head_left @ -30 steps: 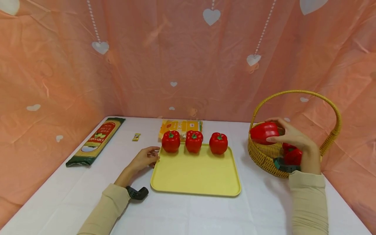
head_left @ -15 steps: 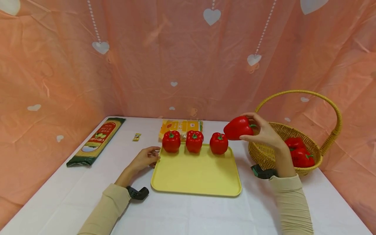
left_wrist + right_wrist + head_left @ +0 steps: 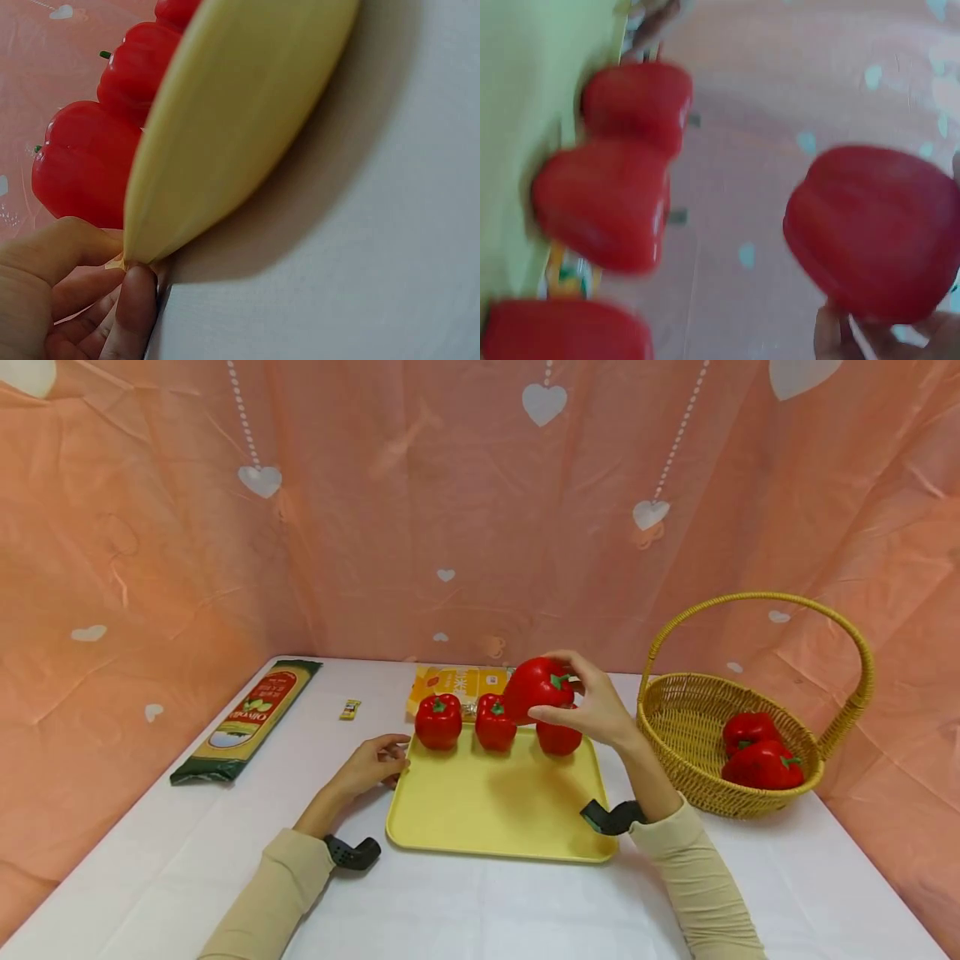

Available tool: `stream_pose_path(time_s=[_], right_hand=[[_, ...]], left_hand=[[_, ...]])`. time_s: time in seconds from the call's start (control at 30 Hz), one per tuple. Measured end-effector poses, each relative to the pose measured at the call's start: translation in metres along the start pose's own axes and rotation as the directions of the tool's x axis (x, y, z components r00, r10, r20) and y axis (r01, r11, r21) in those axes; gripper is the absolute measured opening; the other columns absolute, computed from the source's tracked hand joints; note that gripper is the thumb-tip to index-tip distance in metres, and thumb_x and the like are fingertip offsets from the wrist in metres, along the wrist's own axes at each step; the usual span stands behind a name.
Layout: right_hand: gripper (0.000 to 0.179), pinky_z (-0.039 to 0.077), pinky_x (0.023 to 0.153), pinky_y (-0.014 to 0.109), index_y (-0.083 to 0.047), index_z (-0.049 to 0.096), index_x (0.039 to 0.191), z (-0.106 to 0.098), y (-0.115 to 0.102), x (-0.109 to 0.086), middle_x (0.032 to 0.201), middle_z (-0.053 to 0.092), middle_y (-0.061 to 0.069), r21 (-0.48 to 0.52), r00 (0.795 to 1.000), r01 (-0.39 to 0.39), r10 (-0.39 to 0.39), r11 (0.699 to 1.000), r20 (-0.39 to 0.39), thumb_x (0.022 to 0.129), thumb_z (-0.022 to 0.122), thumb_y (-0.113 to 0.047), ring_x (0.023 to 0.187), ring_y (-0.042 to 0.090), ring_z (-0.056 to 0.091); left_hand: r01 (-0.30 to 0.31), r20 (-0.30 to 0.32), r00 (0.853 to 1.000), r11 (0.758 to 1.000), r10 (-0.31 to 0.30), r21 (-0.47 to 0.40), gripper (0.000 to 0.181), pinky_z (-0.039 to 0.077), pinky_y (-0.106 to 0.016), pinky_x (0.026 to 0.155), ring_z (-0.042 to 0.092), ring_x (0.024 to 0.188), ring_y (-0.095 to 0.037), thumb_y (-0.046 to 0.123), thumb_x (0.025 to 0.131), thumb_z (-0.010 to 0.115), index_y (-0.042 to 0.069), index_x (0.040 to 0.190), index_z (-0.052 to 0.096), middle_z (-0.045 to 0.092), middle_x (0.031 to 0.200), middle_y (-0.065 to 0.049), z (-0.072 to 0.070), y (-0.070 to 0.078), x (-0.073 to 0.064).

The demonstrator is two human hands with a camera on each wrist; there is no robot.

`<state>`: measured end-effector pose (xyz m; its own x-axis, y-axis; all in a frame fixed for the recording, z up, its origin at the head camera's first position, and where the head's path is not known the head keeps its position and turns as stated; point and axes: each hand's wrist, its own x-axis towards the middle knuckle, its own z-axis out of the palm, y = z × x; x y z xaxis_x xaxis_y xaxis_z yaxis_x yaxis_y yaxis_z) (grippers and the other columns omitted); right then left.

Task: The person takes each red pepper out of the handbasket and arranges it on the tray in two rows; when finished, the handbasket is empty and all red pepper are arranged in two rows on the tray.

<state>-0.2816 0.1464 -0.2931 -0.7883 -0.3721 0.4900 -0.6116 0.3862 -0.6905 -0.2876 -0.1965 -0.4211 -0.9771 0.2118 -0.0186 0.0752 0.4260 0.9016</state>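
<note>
My right hand [image 3: 596,706] grips a red bell pepper [image 3: 534,689], tilted with its green stem to the right, above the back of the yellow tray [image 3: 465,802]. Three more red bell peppers stand in a row along the tray's far edge: the left one [image 3: 438,722], the middle one [image 3: 492,728] and the right one [image 3: 558,740], partly hidden behind my right hand and the held pepper. At the tray's left rim, my left hand [image 3: 371,764] pinches the edge; the left wrist view shows its fingers [image 3: 139,300] on the rim.
A wicker basket [image 3: 678,768] with a tall handle stands at the right, with two red peppers [image 3: 761,767] inside. Behind the tray lies an orange package [image 3: 450,681]. A long green-and-gold packet [image 3: 247,718] and a small yellow packet [image 3: 349,709] lie at the left.
My right hand has carried the red bell pepper out of the basket and leftward over the tray. My left hand has stayed at the tray's rim.
</note>
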Motion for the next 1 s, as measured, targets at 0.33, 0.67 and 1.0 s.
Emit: stream_pose_path(time_s=[0.33, 0.67, 1.0], right_hand=[[0.068, 0.051, 0.083, 0.038, -0.016, 0.050, 0.126, 0.049, -0.026, 0.011, 0.119, 0.054, 0.000, -0.018, 0.996, -0.066, 0.067, 0.998, 0.053, 0.070, 0.079, -0.040, 0.103, 0.020, 0.053], [0.076, 0.051, 0.086, 0.039, -0.011, 0.047, 0.129, 0.086, -0.030, 0.014, 0.123, 0.052, 0.002, -0.080, 0.983, -0.109, 0.120, 0.991, 0.138, 0.069, 0.078, -0.046, 0.109, 0.020, 0.052], [0.082, 0.049, 0.089, 0.043, -0.013, 0.046, 0.131, 0.112, -0.020, 0.012, 0.129, 0.049, 0.007, -0.274, 0.944, -0.137, 0.209, 0.952, 0.254, 0.067, 0.074, -0.057, 0.114, 0.023, 0.049]], left_hand=[[-0.009, 0.010, 1.000, 1.000, 0.009, -0.004, 0.046, 0.054, -0.027, 0.059, 0.055, 0.066, -0.016, 0.003, 0.087, 0.058, -0.007, 0.130, 0.045, 0.053, 0.094, -0.015, 0.000, 0.006, -0.005], [0.016, 0.000, 1.000, 1.000, -0.016, 0.007, 0.045, 0.054, -0.027, 0.060, 0.056, 0.067, -0.017, 0.004, 0.087, 0.059, -0.004, 0.130, 0.046, 0.054, 0.095, -0.014, 0.001, 0.003, -0.001], [0.023, 0.002, 1.000, 1.000, -0.023, 0.020, 0.046, 0.055, -0.028, 0.062, 0.056, 0.070, -0.017, 0.005, 0.089, 0.058, -0.004, 0.132, 0.045, 0.055, 0.099, -0.015, 0.000, 0.003, -0.001]])
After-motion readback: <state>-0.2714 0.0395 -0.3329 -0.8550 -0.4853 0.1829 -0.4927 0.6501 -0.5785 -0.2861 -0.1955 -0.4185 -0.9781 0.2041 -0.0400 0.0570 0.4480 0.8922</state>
